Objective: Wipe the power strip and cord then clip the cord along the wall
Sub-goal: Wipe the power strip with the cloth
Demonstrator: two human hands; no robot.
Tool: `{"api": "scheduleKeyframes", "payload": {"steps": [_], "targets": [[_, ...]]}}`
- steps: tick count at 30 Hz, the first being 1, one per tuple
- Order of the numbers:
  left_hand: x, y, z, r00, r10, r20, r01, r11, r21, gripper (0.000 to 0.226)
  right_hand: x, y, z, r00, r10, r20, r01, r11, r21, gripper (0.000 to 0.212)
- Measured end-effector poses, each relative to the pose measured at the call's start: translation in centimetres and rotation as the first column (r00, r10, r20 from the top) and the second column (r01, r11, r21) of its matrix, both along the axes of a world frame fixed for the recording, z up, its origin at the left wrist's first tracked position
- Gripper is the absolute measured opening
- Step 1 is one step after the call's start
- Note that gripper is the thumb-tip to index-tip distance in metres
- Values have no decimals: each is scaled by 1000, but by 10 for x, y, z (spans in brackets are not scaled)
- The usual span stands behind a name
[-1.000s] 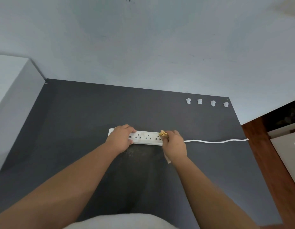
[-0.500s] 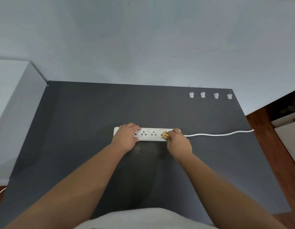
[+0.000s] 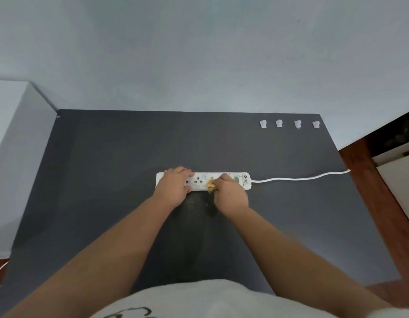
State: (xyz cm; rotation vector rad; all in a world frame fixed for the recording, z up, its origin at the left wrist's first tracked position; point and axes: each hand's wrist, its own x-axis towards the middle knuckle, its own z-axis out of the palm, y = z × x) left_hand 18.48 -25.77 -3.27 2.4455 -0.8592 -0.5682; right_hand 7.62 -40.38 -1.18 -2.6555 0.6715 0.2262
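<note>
In the head view a white power strip [image 3: 222, 181] lies flat and lengthwise across the middle of a dark grey tabletop [image 3: 107, 168], its sockets facing up and its switch end pointing to the person's right. From that end a white cord [image 3: 300, 179] runs in a gentle curve along the tabletop to the right edge and drops out of sight there. The left hand [image 3: 173, 187] rests on the strip's left end, its fingers [image 3: 184, 172] curled over the far edge and the thumb at the near edge, so it grips the strip. The right hand [image 3: 231, 193] sits over the strip's middle-right part, its fingers bunched into a tight pinch round a small crumpled yellow cloth [image 3: 211, 187] that touches the strip's near edge beside a socket. Both forearms reach forward from the bottom of the view, above a pale garment. Four small white cord clips [image 3: 289, 124] lie in a row near the far right corner of the tabletop, well apart from the strip. A pale blue wall [image 3: 199, 53] stands behind the tabletop, and a white cabinet [image 3: 13, 125] is just beside its left side. Reddish wooden floor [image 3: 382, 214] shows to the right.
</note>
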Motion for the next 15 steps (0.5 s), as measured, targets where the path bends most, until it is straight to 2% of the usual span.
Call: {"api": "scheduleKeyframes", "payload": {"steps": [3,7,11,15], "targets": [[0,1,0,1000,-4,-9,4,1000,-3,47,-2,-5,-1,999,31,7,-31,999,19,33],[2,2,1,1000,-5,-16,5,1000,5,48,-17,-30,-2,997,-81,-4,81,997,9,30],[3,1,2,1000,-5,-3,5,1000,21,47,-12,-21,-4,991,-130,31,130,992,2,29],[1,0,0,1000,-9,17,8,1000,30,46,4,9,-2,999,-25,41,25,1000,-10,29]]}}
